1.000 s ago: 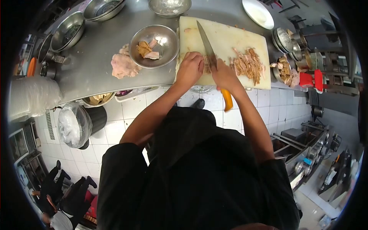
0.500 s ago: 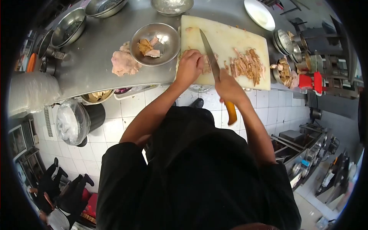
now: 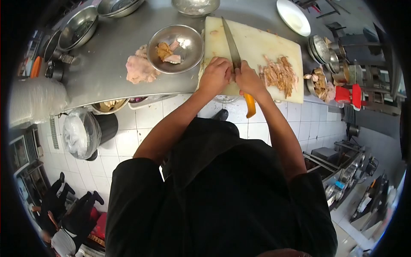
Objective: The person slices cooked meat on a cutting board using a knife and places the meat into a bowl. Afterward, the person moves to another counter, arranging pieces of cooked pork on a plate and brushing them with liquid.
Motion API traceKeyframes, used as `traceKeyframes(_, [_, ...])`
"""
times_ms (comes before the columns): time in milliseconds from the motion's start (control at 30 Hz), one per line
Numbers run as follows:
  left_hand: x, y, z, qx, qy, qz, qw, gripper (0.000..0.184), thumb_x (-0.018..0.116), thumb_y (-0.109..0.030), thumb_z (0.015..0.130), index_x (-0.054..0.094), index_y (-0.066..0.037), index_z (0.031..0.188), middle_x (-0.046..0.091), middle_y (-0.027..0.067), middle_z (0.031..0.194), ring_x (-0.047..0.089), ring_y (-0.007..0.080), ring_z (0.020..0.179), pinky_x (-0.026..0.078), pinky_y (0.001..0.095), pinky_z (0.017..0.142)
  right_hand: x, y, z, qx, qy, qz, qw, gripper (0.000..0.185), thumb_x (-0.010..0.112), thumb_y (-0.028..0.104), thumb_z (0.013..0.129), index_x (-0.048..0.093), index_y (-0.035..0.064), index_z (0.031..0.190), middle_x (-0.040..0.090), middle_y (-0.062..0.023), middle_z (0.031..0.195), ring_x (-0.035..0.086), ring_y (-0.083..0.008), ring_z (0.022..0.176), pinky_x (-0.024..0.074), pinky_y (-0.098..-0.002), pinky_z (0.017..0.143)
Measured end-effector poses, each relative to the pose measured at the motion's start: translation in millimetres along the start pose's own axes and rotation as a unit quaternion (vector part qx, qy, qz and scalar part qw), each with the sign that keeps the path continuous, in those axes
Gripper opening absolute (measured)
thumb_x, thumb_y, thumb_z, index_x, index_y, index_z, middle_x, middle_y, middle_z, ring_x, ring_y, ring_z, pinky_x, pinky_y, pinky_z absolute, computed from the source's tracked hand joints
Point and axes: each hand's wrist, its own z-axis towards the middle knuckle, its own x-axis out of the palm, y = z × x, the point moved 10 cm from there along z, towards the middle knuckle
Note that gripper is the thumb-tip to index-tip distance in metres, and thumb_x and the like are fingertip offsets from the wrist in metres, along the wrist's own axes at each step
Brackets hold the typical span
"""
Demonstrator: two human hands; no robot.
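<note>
My right hand [image 3: 249, 80] is wrapped round the yellow handle of a long knife [image 3: 231, 43], whose blade points away over the white cutting board [image 3: 252, 36]. Beside the blade, my left hand [image 3: 215, 76] rests with curled fingers on the board's near left part, over meat that is mostly hidden. Sliced meat [image 3: 280, 76] lies in a pile on the board's right side. Left of the board, a steel bowl [image 3: 192, 53] holds a few meat pieces [image 3: 165, 51]. Pale raw-looking meat [image 3: 139, 68] lies on the steel table against that bowl.
Metal bowls [image 3: 79, 28] stand at the back left, another bowl [image 3: 195, 6] at the back. A white plate [image 3: 293, 18] sits beyond the board. Right of it are stacked bowls [image 3: 320, 49] and a bowl of meat [image 3: 317, 83]. Two people [image 3: 70, 222] are at the lower left.
My right hand and the knife have moved left since half a second ago, back close to my left hand. The view has shifted slightly.
</note>
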Motion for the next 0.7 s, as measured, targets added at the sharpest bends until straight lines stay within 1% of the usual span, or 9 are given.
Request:
traceKeyframes(33, [0, 0, 2, 0.005, -0.001, 0.0, 1.0, 0.01, 0.065, 0.001, 0.075, 0.066, 0.0, 0.085, 0.065, 0.011, 0.092, 0.06, 0.0298, 0.088, 0.05, 0.0383, 0.079, -3, 9, 0, 0.014, 0.028, -0.005, 0.999, 0.029, 0.042, 0.023, 0.097, 0.042, -0.0055, 0.104, 0.063, -0.0262, 0.075, 0.062, -0.031, 0.047, 0.0507, -0.0442, 0.048])
traceKeyframes(67, [-3, 2, 2, 0.002, -0.011, -0.01, 1.0, 0.01, 0.066, 0.001, 0.076, 0.067, 0.0, 0.086, 0.065, 0.011, 0.092, 0.06, 0.03, 0.088, 0.05, 0.038, 0.079, -9, 19, -13, 0.007, 0.039, 0.029, 0.999, 0.027, 0.038, 0.016, 0.095, 0.042, -0.0074, 0.108, 0.063, -0.0276, 0.076, 0.063, -0.037, 0.051, 0.0538, -0.0414, 0.05])
traceKeyframes(100, [-5, 4, -1, -0.005, -0.02, -0.022, 1.0, 0.011, 0.066, 0.0, 0.076, 0.067, 0.001, 0.087, 0.065, 0.011, 0.092, 0.06, 0.0302, 0.088, 0.049, 0.0377, 0.08, -14, 26, -30, 0.008, 0.041, 0.029, 0.999, 0.027, 0.038, 0.016, 0.095, 0.042, -0.0074, 0.108, 0.063, -0.0276, 0.076, 0.063, -0.037, 0.051, 0.0538, -0.0414, 0.05])
traceKeyframes(167, [-9, 4, -4, -0.011, -0.035, -0.019, 0.999, 0.01, 0.066, 0.0, 0.076, 0.067, 0.001, 0.086, 0.065, 0.011, 0.092, 0.06, 0.0302, 0.088, 0.049, 0.0373, 0.079, -12, 22, -63, 0.065, 0.08, 0.007, 0.995, 0.024, 0.038, 0.015, 0.096, 0.042, -0.0076, 0.102, 0.062, -0.0286, 0.074, 0.064, -0.0379, 0.052, 0.0536, -0.0425, 0.051])
traceKeyframes(333, [-12, 1, -3, -0.003, -0.044, -0.021, 0.999, 0.008, 0.066, 0.0, 0.076, 0.066, 0.0, 0.083, 0.065, 0.0112, 0.092, 0.059, 0.0302, 0.087, 0.049, 0.0369, 0.08, 11, -18, -103, 0.095, 0.068, -0.073, 0.99, 0.022, 0.043, 0.012, 0.093, 0.041, -0.0079, 0.102, 0.061, -0.0351, 0.075, 0.062, -0.0516, 0.075, 0.0487, -0.0577, 0.073])
traceKeyframes(500, [-3, -3, -2, 0.018, -0.017, 0.003, 1.0, 0.008, 0.066, 0.0, 0.075, 0.066, 0.0, 0.083, 0.065, 0.0111, 0.092, 0.06, 0.0303, 0.087, 0.05, 0.038, 0.079, 26, -20, -49, -0.015, -0.033, -0.071, 0.997, 0.027, 0.045, 0.015, 0.091, 0.041, -0.0079, 0.105, 0.061, -0.0365, 0.08, 0.06, -0.0526, 0.081, 0.0479, -0.058, 0.074])
traceKeyframes(600, [-3, -2, -2, 0.021, -0.012, 0.002, 1.0, 0.008, 0.065, 0.001, 0.076, 0.066, 0.0, 0.083, 0.065, 0.0112, 0.092, 0.06, 0.0302, 0.087, 0.05, 0.0378, 0.079, 14, -14, -14, -0.022, -0.037, -0.039, 0.998, 0.026, 0.044, 0.014, 0.091, 0.041, -0.008, 0.104, 0.062, -0.034, 0.081, 0.063, -0.048, 0.072, 0.0509, -0.0541, 0.068])
traceKeyframes(667, [-2, 2, -2, 0.016, -0.02, -0.012, 1.0, 0.007, 0.065, 0.0, 0.076, 0.066, 0.0, 0.083, 0.065, 0.0113, 0.092, 0.06, 0.0303, 0.088, 0.05, 0.0374, 0.079, -4, 15, -14, 0.01, 0.039, 0.002, 0.999, 0.025, 0.043, 0.015, 0.092, 0.042, -0.0079, 0.102, 0.063, -0.0317, 0.082, 0.065, -0.0403, 0.061, 0.0532, -0.048, 0.06])
traceKeyframes(700, [-4, 7, -3, 0.0, -0.027, -0.021, 0.999, 0.007, 0.066, 0.0, 0.077, 0.066, 0.0, 0.084, 0.065, 0.0114, 0.093, 0.06, 0.0304, 0.089, 0.05, 0.0371, 0.079, -14, 25, -21, 0.009, 0.037, 0.004, 0.999, 0.025, 0.043, 0.015, 0.092, 0.042, -0.0079, 0.102, 0.063, -0.0317, 0.082, 0.065, -0.0403, 0.061, 0.0532, -0.048, 0.06])
